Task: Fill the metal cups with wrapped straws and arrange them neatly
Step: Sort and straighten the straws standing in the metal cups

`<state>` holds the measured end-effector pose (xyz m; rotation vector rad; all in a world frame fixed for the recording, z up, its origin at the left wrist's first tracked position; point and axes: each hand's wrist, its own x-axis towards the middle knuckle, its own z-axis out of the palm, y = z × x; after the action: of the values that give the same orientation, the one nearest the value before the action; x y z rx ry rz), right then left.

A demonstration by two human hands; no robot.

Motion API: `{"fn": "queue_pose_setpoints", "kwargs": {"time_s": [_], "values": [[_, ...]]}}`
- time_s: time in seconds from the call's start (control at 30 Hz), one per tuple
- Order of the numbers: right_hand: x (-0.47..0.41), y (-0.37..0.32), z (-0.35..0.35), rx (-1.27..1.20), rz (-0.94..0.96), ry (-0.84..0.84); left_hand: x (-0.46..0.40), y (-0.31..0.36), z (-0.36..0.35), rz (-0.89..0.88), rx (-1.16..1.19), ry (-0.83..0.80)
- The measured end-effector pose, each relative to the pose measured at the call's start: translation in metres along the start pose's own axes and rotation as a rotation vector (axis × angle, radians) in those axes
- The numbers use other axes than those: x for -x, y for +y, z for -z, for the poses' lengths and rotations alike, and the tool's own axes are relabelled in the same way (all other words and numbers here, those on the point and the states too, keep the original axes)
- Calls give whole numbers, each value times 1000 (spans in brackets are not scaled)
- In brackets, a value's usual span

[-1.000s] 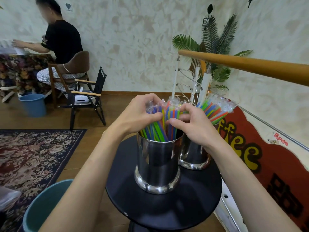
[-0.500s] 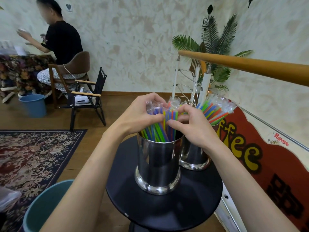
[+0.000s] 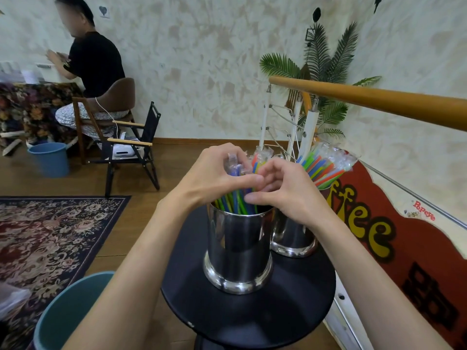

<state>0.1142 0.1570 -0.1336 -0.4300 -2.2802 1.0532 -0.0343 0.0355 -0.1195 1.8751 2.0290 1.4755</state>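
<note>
Wrapped straws [image 3: 237,200] stand bunched in the near metal cup [image 3: 238,248], their long axes close to upright, lower ends down inside the cup and their clear wrapper tips pointing up and a little away toward the wall. Blue and green ones show at the rim, with yellow and orange between the two hands. The left hand [image 3: 214,178] curls round the left side of the bunch above the rim, fingers wrapped over the wrapper tips. The right hand [image 3: 285,190] closes in from the right, its fingers bent against the same straws, thumb lying low just over the cup's rim. The two hands touch at the fingertips above the cup.

Just behind and to the right, touching or nearly touching the first, stands a second metal cup [image 3: 293,238], partly hidden by the right wrist. Its own straws [image 3: 326,165] lean as a fan to the right, tips aimed up toward the wooden handrail [image 3: 366,99].

Both cups sit on a round black table [image 3: 252,317]. A teal bin [image 3: 73,306] is at lower left beside a patterned rug [image 3: 50,231]. Farther back a person in a black shirt [image 3: 93,61] sits on a wooden chair, with a blue bucket [image 3: 49,159] and a folding chair [image 3: 134,145] near.
</note>
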Motion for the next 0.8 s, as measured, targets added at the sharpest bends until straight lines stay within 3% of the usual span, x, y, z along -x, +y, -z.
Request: {"fn": "queue_pose_setpoints", "kwargs": {"time_s": [0.07, 0.17, 0.3, 0.63, 0.8], "values": [[0, 0, 8, -8, -1, -21, 0, -2, 0, -28, -42, 62], [0, 2, 13, 175, 17, 15, -1, -1, 6, -68, -182, 151], [1, 1, 10, 364, 42, 59, -2, 3, 8, -98, -454, 156], [4, -4, 25, 525, -47, 121, -5, 9, -4, -10, -421, 86], [-1, 2, 4, 568, -137, 237, -10, 1, -16, 42, -567, 52]]}}
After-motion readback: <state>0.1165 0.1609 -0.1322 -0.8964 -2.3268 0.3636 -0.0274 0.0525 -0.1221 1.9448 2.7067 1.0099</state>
